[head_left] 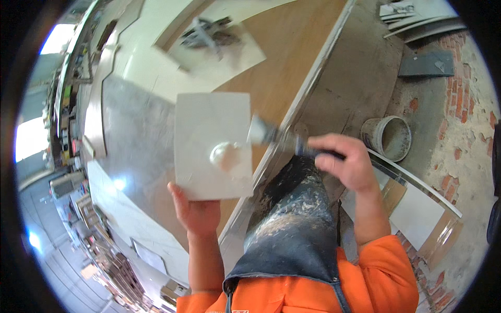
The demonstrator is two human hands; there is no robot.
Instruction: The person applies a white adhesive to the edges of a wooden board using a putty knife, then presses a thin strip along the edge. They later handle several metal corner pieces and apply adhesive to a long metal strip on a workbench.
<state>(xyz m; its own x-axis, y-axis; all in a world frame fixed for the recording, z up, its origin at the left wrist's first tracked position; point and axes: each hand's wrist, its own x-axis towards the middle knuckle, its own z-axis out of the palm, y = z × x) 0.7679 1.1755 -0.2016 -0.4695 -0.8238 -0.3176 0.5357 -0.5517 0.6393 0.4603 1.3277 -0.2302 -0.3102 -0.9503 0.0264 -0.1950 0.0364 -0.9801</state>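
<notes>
My left hand (202,215) grips the lower edge of a flat, off-white rectangular board (203,128), its thumb showing at the left corner. A small mound of creamy white paste (222,155) sits on the board, right of its middle. In my right hand (348,163) is a putty knife (265,132), held by its dark handle with the fingers closed round it. The knife's blade points left, carries whitish paste, and is blurred. Its tip is close to the board's right edge; whether they touch I cannot tell.
A long table (276,68) with brown and pale sheets runs beneath the board. Strips and scraps (209,35) lie on it farther off. To the right stand a paste-stained bucket (371,136), a leaning white panel (417,215) and a rough brick wall (459,99). Cluttered shelving (65,115) lies far left.
</notes>
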